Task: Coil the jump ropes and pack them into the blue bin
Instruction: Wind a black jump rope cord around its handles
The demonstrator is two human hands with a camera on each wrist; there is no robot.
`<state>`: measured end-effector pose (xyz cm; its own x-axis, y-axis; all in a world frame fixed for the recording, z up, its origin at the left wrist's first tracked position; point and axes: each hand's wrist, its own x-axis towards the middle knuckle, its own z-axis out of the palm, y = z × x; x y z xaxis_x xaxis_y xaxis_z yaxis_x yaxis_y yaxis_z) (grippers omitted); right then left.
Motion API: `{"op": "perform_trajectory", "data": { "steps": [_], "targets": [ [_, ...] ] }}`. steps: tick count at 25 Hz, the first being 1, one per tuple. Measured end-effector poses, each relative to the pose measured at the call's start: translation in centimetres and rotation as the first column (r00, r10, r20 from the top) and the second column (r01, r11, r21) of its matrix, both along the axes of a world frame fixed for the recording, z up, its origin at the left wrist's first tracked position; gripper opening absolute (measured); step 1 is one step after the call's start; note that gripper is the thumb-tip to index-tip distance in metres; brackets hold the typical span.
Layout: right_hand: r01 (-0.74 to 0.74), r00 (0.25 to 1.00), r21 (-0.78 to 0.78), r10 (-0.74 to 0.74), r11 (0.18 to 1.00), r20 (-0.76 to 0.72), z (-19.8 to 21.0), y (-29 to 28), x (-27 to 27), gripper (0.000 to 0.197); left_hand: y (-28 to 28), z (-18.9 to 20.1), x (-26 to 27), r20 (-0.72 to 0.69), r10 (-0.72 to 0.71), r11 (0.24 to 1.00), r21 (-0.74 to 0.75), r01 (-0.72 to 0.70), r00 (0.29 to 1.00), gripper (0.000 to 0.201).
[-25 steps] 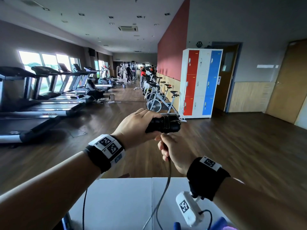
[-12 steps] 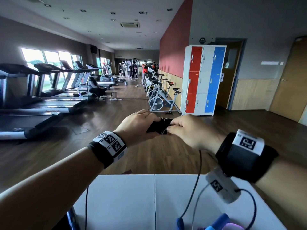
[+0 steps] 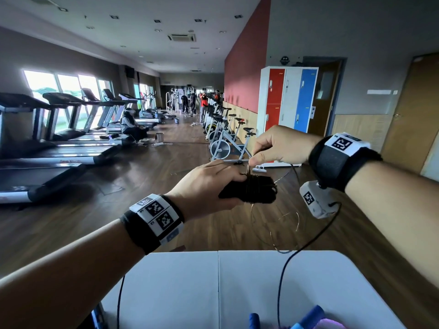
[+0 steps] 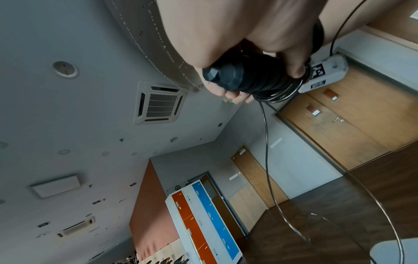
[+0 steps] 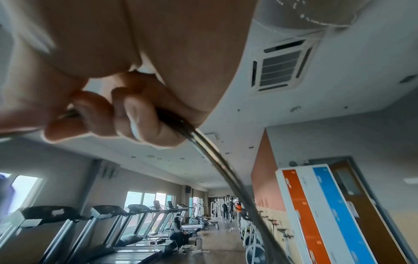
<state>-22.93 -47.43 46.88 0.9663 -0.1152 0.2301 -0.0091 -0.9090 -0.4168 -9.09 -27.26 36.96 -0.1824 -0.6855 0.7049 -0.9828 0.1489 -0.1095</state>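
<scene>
Black handles (image 3: 247, 189) are gripped in the left hand (image 3: 204, 186), long axis 9-to-3 o'clock. Rope (image 3: 249, 168) is pinched by right hand (image 3: 282, 146) fingers (image 5: 140, 114) at 12 o'clock of the wound turns, just above. Next wrap is judged to go crosswise.

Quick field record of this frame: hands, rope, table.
left hand: grips black jump-rope handles, held level
right hand: pinches rope cable above the handles
rope state: several turns wound round handles, loose loop hanging below
table: white, below the hands
blue bin: not in view
</scene>
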Motion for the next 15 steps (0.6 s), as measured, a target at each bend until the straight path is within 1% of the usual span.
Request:
{"op": "perform_trajectory", "data": {
  "steps": [2,3,5,7,8,9,10,11,12,13,14,15],
  "targets": [
    [0.017,0.999,0.148,-0.022,0.989,0.032,-1.2,-0.5,-0.1,0.033,0.1,0.1,-0.4,0.000,-0.021,1.000,-0.007,0.021,1.000,0.043],
    [0.021,0.998,0.243,-0.034,0.970,0.052,-2.2,-0.8,0.2,0.031,0.2,0.2,-0.7,-0.001,-0.029,1.000,-0.012,0.029,1.000,0.043],
    [-0.014,0.994,0.449,-0.038,0.894,0.106,-4.2,-0.8,0.3,0.024,0.3,0.3,-1.1,0.001,-0.043,0.999,-0.021,0.043,0.999,0.043],
    [-0.069,0.986,0.628,-0.045,0.775,0.163,-6.4,-0.3,0.2,0.019,0.3,0.5,-1.4,0.007,-0.051,0.998,-0.024,0.051,0.999,0.043],
    [-0.083,0.979,0.715,-0.078,0.695,0.190,-7.7,0.1,0.0,0.020,0.3,0.6,-1.5,0.004,-0.051,0.998,-0.029,0.051,0.999,0.043],
    [-0.066,0.969,0.776,-0.143,0.628,0.199,-8.9,1.0,-0.1,0.015,0.2,0.7,-1.5,-0.001,-0.047,0.998,-0.036,0.047,0.999,0.044],
    [-0.034,0.955,0.814,-0.220,0.579,0.197,-10.1,2.0,-0.3,0.010,0.1,0.8,-1.5,-0.006,-0.042,0.998,-0.047,0.042,0.999,0.044],
    [-0.013,0.946,0.849,-0.269,0.528,0.182,-11.4,3.2,-0.3,0.030,-0.1,0.7,-1.5,-0.007,-0.038,0.997,-0.060,0.038,0.999,0.045],
    [-0.040,0.947,0.897,-0.271,0.440,0.175,-12.7,4.5,-0.1,0.044,-0.3,0.5,-1.4,-0.007,-0.033,0.997,-0.075,0.032,0.999,0.044],
    [-0.099,0.948,0.944,-0.258,0.314,0.186,-13.8,5.8,0.3,0.046,-0.5,0.2,-1.2,-0.009,-0.023,0.996,-0.084,0.022,1.000,0.044],
    [-0.114,0.943,0.959,-0.274,0.259,0.186,-14.5,7.0,0.6,0.041,-0.7,-0.1,-0.9,-0.015,-0.007,0.996,-0.084,0.006,1.000,0.044],
    [-0.120,0.933,0.958,-0.301,0.262,0.199,-15.2,7.8,0.9,0.036,-0.8,-0.4,-0.6,-0.023,0.012,0.997,-0.078,-0.014,1.000,0.044]
  ]
}}
